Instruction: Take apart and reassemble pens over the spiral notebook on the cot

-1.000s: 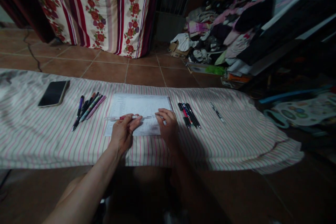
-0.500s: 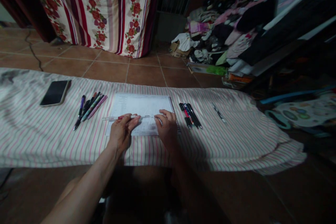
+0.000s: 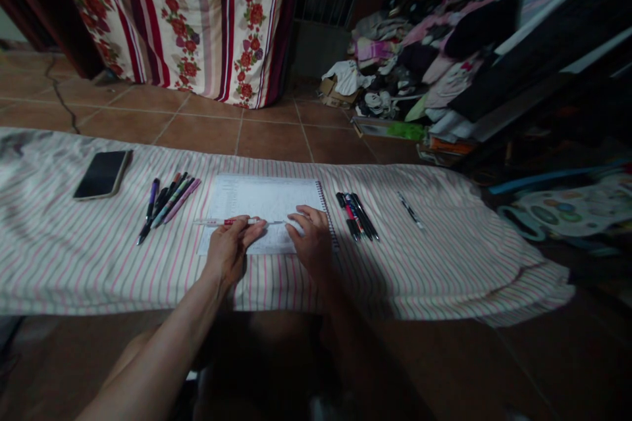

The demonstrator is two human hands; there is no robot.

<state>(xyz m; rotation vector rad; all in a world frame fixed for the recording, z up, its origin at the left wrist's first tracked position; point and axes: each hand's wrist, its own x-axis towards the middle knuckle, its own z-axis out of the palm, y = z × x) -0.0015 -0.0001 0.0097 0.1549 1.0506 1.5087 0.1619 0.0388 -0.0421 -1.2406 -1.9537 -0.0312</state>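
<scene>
The left hand (image 3: 228, 248) grasped a slender white-and-red plastic pen (image 3: 230, 222) between thumb and fingers, roughly level over a white, spiral-bound paper notebook (image 3: 269, 193), its far end projecting past the page's left edge. The right hand (image 3: 315, 240) was curled, fingertips at the pen's narrow end; whether they pinched it could not be told. A sharp pull against a loose left grip could have made the pen slip; a small part freed at the tip might have been lost among the folds of the surface (image 3: 444, 270), draped in pink-and-grey-striped white cloth. A wide swing of the right wrist could have scattered the black-and-red pens (image 3: 358, 217) just beside the notebook's wire spine.
</scene>
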